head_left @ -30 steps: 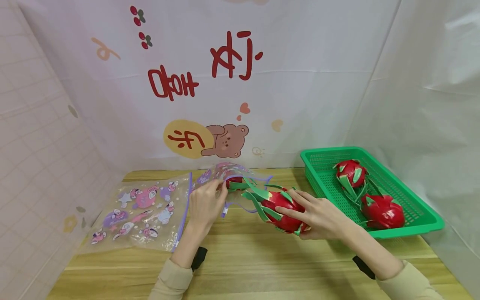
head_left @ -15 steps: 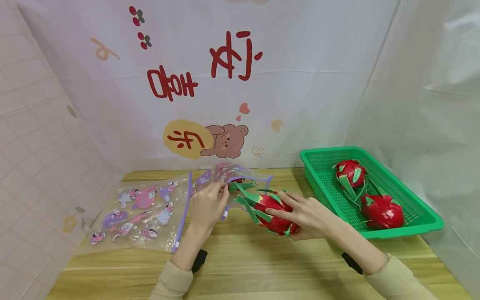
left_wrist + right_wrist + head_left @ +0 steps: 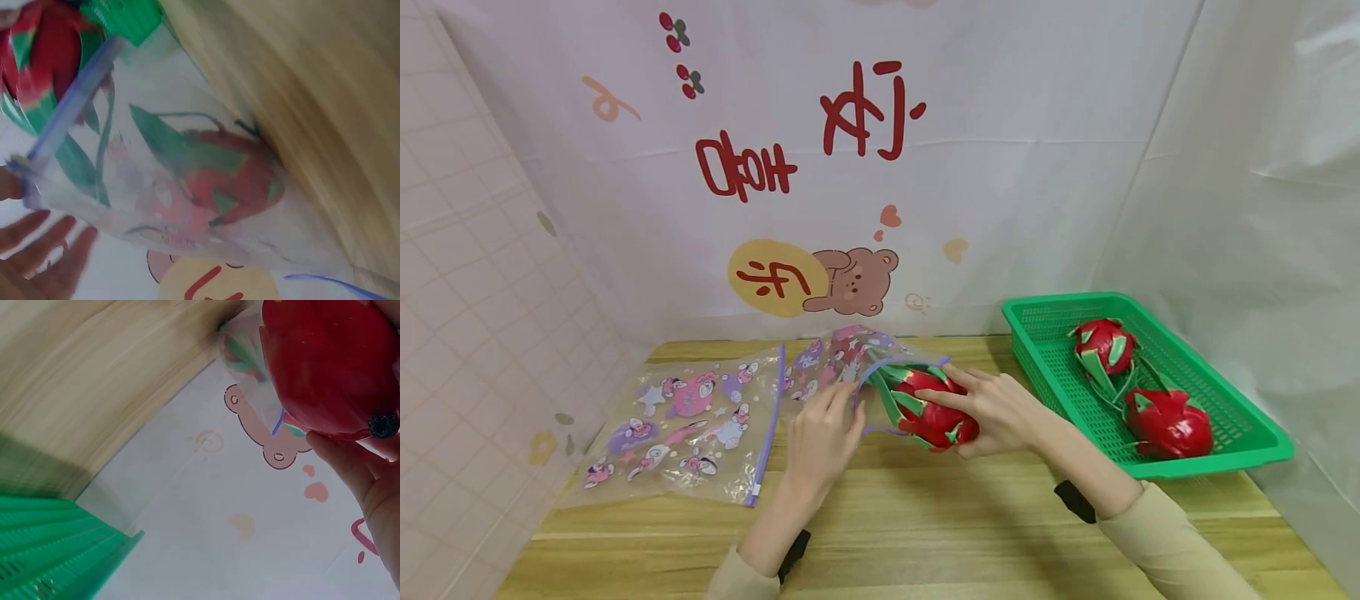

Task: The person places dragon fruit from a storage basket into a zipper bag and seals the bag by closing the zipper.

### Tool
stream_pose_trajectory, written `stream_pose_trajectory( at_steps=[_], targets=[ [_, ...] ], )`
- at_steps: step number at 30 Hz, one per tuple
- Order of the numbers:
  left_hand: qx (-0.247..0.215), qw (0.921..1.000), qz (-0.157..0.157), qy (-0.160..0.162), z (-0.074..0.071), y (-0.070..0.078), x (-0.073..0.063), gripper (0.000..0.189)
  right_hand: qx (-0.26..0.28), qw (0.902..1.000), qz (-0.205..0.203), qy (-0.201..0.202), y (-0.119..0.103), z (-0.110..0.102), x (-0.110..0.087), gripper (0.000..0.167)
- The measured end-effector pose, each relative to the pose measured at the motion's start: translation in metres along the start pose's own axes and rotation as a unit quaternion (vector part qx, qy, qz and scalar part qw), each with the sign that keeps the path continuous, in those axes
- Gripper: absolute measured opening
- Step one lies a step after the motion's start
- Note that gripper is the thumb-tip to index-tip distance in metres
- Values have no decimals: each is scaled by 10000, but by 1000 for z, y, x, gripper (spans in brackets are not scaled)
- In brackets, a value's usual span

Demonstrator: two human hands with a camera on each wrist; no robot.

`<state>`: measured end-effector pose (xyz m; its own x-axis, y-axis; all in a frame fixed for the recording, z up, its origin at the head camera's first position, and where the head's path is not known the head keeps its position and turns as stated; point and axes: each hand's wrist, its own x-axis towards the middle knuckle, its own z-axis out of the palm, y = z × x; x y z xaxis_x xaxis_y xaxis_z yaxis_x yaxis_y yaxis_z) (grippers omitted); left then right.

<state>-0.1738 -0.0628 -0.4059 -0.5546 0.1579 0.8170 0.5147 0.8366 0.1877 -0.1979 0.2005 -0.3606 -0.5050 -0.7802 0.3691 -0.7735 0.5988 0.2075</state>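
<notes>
My right hand (image 3: pixel 1003 412) grips a red dragon fruit (image 3: pixel 936 421) with green leaf tips. Those tips and its front part lie in the mouth of a clear printed zip bag (image 3: pixel 842 354) with a purple rim. At the near side of that mouth, my left hand (image 3: pixel 822 433) pinches the rim between thumb and fingers. Deeper in the bag lies another dragon fruit (image 3: pixel 231 178), seen through the plastic in the left wrist view. The held fruit (image 3: pixel 331 369) fills the upper right of the right wrist view, with the thumb against its underside.
A second printed zip bag (image 3: pixel 685 425) lies flat on the wooden table (image 3: pixel 925 533) at the left. On the right stands a green basket (image 3: pixel 1037 358) holding two dragon fruits (image 3: pixel 1168 423). A printed white sheet (image 3: pixel 1000 167) rises behind the table.
My right hand has moved left with the dragon fruit, whose leaf tips have gone from outside the bag into its mouth. My left hand keeps its hold on the rim.
</notes>
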Motion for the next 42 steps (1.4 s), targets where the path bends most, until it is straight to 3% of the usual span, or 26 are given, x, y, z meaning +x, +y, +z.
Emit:
stream_pose_trajectory(
  at_steps=[5,12,19,24,26,31,36,42],
  targets=[
    [182,9966,-529,-610,-5,9,-14,45,298,9992,252,11,1,1,4,78],
    [756,9789,-1430,-1246,-7,16,-25,59,625,9961,628,35,0,6,6,76],
    [957,9650,-1693,-1757,-6,18,-29,63,1142,9881,1025,73,-6,13,10,72],
    [865,9567,-1893,-2034,-6,19,-31,52,1526,9785,1377,185,-15,22,13,72],
    [763,9579,-1880,-2033,-7,19,-30,46,1589,9750,1529,286,-19,27,13,73],
    [530,9709,-1584,-1713,-7,17,-31,27,1655,9669,1824,664,-32,42,11,74],
    [467,9794,-1313,-1460,-7,15,-31,23,1224,9703,1866,938,-45,48,12,74],
    [421,9814,-1228,-1412,-7,14,-32,23,955,9704,1955,1046,-57,50,19,75]
  ],
)
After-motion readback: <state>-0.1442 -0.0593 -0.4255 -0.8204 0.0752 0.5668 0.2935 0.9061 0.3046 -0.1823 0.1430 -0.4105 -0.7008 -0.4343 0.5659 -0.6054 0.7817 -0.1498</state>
